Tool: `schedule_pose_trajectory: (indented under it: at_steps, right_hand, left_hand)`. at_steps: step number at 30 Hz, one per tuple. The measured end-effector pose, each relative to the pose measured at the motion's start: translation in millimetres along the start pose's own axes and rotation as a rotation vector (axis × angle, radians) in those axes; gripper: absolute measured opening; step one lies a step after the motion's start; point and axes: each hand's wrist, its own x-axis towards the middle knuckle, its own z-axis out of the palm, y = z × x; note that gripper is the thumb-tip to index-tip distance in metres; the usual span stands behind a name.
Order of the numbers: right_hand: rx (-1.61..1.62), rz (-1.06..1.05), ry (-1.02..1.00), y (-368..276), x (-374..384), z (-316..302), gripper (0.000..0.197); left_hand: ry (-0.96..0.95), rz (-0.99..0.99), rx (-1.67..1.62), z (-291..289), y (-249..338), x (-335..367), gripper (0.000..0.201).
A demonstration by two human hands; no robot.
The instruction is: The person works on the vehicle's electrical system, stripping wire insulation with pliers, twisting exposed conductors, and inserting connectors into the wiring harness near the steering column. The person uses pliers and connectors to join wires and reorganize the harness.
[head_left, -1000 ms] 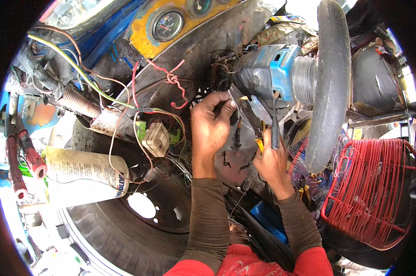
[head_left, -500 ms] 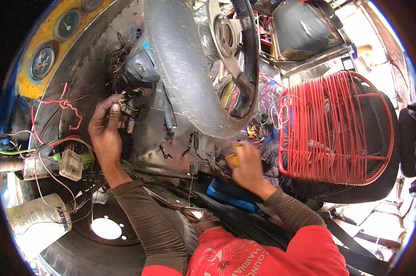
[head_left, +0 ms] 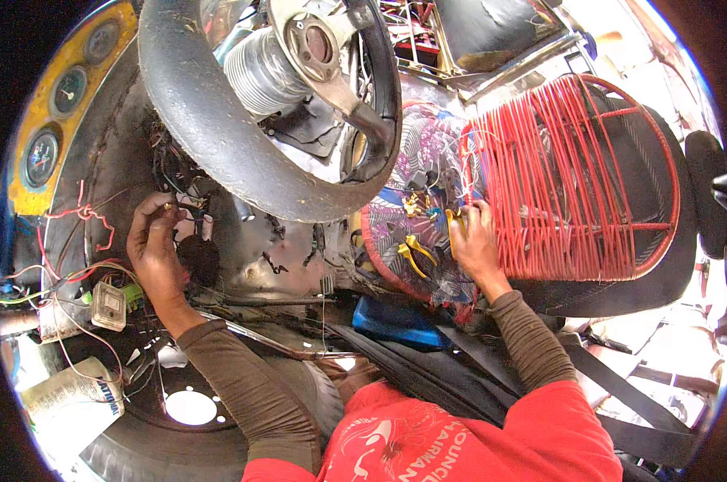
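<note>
My left hand (head_left: pixel 158 253) is raised beside dark loose wiring (head_left: pixel 188 193) under the dashboard. Its thumb and fingers pinch together at a tiny yellowish piece, too small to name. Over the patterned seat cushion (head_left: pixel 387 233), my right hand (head_left: pixel 477 247) is closed round a yellow object (head_left: pixel 457 233), mostly covered by the fingers. Yellow-handled pliers (head_left: pixel 418 255) lie on the cushion left of that hand. Just beyond them sits a small heap of brass-coloured terminals (head_left: pixel 414 206).
A large steering wheel (head_left: pixel 259 193) overhangs the space ahead. The red corded seat back (head_left: pixel 556 185) stands at the right. Loose coloured wires (head_left: pixel 82 213) and a clear-covered box (head_left: pixel 108 306) are at the left, above a tyre (head_left: pixel 150 438). A blue box (head_left: pixel 399 323) lies near me.
My right hand has moved right and away from me over the cushion with the yellow object. My left hand stays by the wiring. The view has shifted, uncovering the pliers.
</note>
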Motion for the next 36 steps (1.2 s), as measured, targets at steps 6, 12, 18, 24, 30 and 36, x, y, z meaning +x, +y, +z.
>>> schedule_pose_trajectory:
  at_steps: [6,12,18,24,30,36]
  right_hand:
    - [-0.065,-0.293,-0.436,-0.8,-9.8,-49.3,0.045]
    - [-0.200,-0.305,-0.430,-8.3,-13.2,-33.7,0.057]
    - [0.083,-0.088,-0.496,-0.9,18.0,-30.1,0.052]
    - [-0.040,0.206,-0.235,-2.1,72.7,8.0,0.067]
    - [0.169,0.459,-0.190,8.4,66.4,5.6,0.069]
    - [0.034,0.445,-0.100,18.7,51.9,13.4,0.071]
  left_hand:
    - [-0.038,0.136,0.282,6.2,-6.6,-1.8,0.023]
    - [0.029,0.350,0.487,24.3,-0.7,5.4,0.021]
    - [0.062,0.147,0.304,29.8,7.6,-3.2,0.020]
    - [0.109,0.254,0.297,28.3,8.0,-0.6,0.022]
    - [0.196,0.190,0.236,18.5,6.3,0.3,0.024]
    - [0.218,0.200,0.310,21.9,5.5,1.0,0.027]
